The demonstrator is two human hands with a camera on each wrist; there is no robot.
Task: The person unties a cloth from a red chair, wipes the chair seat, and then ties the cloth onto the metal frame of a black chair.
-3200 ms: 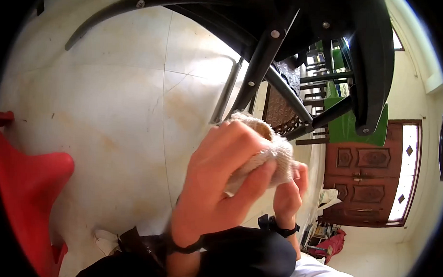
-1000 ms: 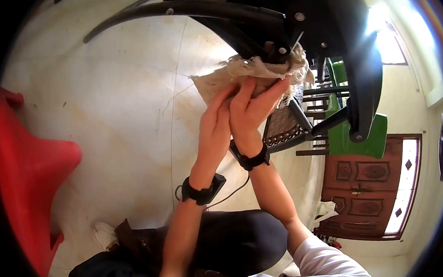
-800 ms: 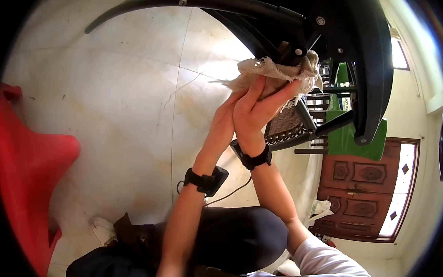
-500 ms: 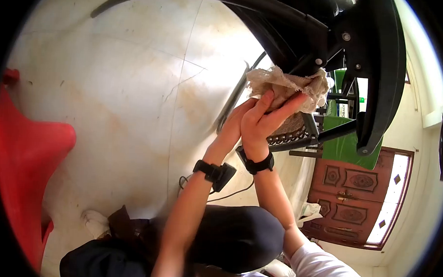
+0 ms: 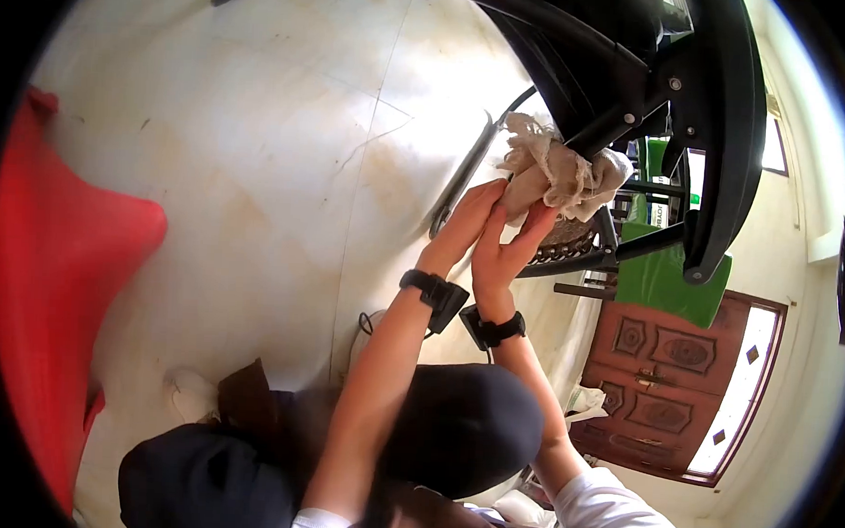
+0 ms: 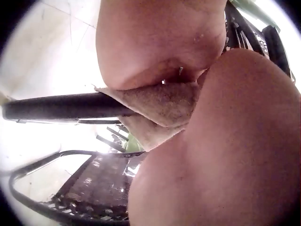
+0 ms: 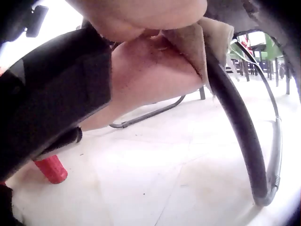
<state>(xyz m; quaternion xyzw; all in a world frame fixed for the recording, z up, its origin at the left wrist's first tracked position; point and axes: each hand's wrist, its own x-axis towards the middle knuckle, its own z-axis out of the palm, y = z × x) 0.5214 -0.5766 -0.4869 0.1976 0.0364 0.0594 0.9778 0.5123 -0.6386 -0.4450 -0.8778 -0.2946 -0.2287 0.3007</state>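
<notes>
A frayed beige cloth (image 5: 584, 177) is bunched around a black chair tube (image 5: 599, 135) in the head view. My left hand (image 5: 466, 224) grips the cloth's lower left edge, its fingertips partly hidden. Close beside it, my right hand (image 5: 507, 253) pinches the cloth between thumb and fingers. From the left wrist, folded cloth (image 6: 157, 106) lies over the end part of the tube (image 6: 61, 107), with skin pressed close on both sides. The right wrist view has the cloth (image 7: 218, 40) at the top of the curved tube (image 7: 240, 132).
A red plastic chair (image 5: 69, 252) stands at the left. Green seats (image 5: 673, 273) and a brown carved door (image 5: 656, 375) are at the right. The chair's black frame (image 5: 723, 181) reaches over the upper right; my bent knee (image 5: 473, 424) is below my arms.
Earlier the cloth was bunched in my hands nearer my body; both hands then reached it to the chair tube. Lately they have drawn lower on the cloth, and the view has shifted.
</notes>
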